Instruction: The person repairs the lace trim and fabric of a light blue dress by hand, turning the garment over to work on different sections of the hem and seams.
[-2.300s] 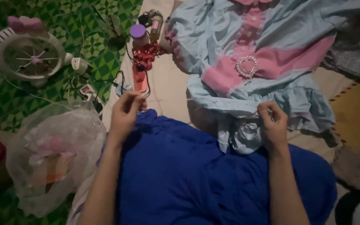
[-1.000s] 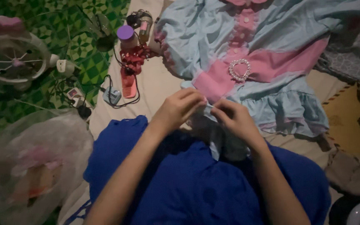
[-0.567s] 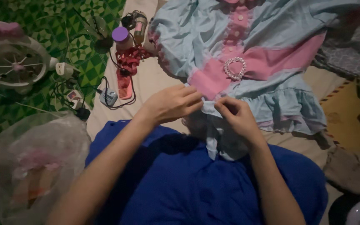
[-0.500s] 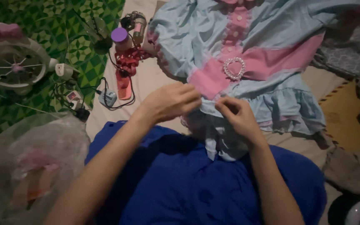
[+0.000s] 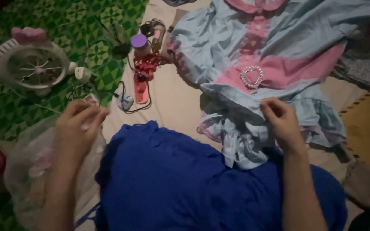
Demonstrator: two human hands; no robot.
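The right hand (image 5: 281, 122) sits right of the middle of the frame, and its grip is closed, pinching the frilly bottom edge of the light blue and pink dress (image 5: 275, 55). The dress lies flat and spread out over the upper right, with a heart of white beads (image 5: 252, 77) on its pink band. Its bunched hem hangs down onto the dark blue cloth (image 5: 185, 179) that fills the lower middle. The left hand (image 5: 79, 128) is at the left, well apart from the dress, up over a clear plastic bag (image 5: 35, 171) in the lower left. Its fingers are curled in with the tips close together around something small and pale, too small to tell what, so the grip looks closed. In the upper left a white fan with a pink bow (image 5: 33, 64) lies on the green patterned mat (image 5: 86, 25). Near the top middle stand a small bottle with a purple cap (image 5: 139, 42), a red comb (image 5: 141, 90) and a black cord (image 5: 129, 100). A bare strip of pale sheet (image 5: 172, 98) lies between these little things and the dress.
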